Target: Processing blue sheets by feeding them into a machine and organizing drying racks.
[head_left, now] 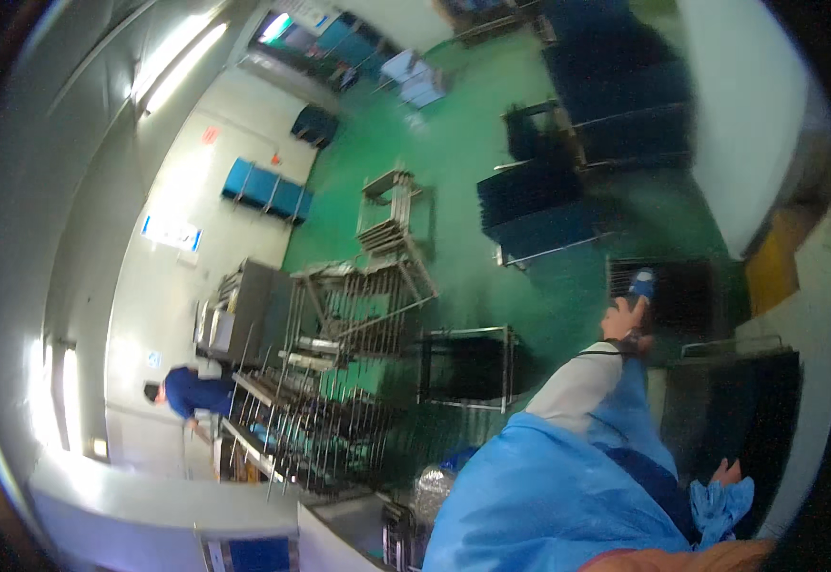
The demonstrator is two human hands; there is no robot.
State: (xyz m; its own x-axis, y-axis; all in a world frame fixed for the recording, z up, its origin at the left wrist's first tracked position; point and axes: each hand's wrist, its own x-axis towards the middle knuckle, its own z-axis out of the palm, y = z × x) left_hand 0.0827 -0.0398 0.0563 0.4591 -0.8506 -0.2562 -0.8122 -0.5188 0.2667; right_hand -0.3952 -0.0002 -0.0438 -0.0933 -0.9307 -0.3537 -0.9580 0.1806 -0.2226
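My left hand (622, 319) hangs in front of me at the end of a white sleeve, with a dark band at the wrist. Its fingers are loosely apart, and I see nothing held in them. Just past the fingertips shows a blue and white shoe (642, 282) on my foot. My right hand (726, 471) is partly hidden; its visible fingers stick out, apart, beside bunched light blue cloth (723, 503). A light blue gown (530, 486) covers my body. The picture is tilted and somewhat blurred.
Metal rack frames (358, 310) crowd the left on a green floor (454, 124). Dark stacked crates (535, 210) stand ahead; a low metal-framed cart (465, 367) is nearer. A dark floor grate (673, 291) lies by my foot. A person in dark blue (196, 393) stands beside the racks.
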